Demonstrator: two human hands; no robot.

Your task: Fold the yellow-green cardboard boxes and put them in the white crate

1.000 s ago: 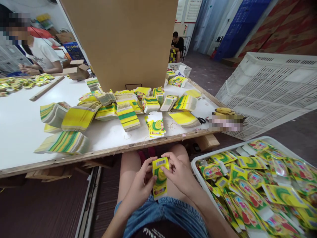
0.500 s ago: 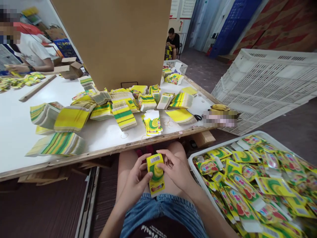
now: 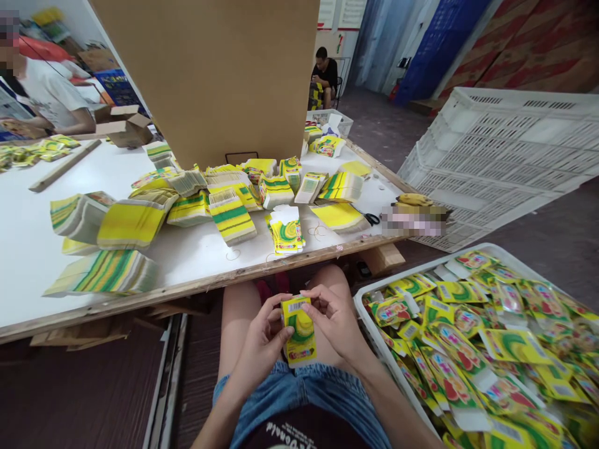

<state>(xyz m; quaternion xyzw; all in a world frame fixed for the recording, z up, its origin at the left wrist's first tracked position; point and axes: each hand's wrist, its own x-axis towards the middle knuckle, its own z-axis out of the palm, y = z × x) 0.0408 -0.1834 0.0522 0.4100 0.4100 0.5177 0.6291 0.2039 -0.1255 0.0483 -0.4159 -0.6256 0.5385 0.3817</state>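
Over my lap I hold a small yellow and green printed carton (image 3: 301, 340), its barcode end pointing away from me. My left hand (image 3: 269, 330) grips the carton's left edge, thumb on the printed face. At the upper right corner, my right hand (image 3: 333, 317) pinches the barcode end, with the thumb on the front. Fingers behind the carton are partly hidden. Ahead, on the table edge, lies a small pile of cartons (image 3: 286, 232) with white flaps showing. To my right stands a white tub (image 3: 362, 305) heaped with similar cartons (image 3: 461, 349).
The white table (image 3: 187, 259) carries several stacks of flat cartons (image 3: 131, 221). Scissors (image 3: 372, 219) and bananas (image 3: 414, 200) lie near its right corner. A tall brown board (image 3: 206, 81) rises behind. White crates (image 3: 505, 162) stand at right. One person (image 3: 56, 93) sits at left, another (image 3: 324, 75) farther back.
The carton has shifted slightly right and become more upright in my hands. My right thumb has moved from the middle of its face up to the barcode end.
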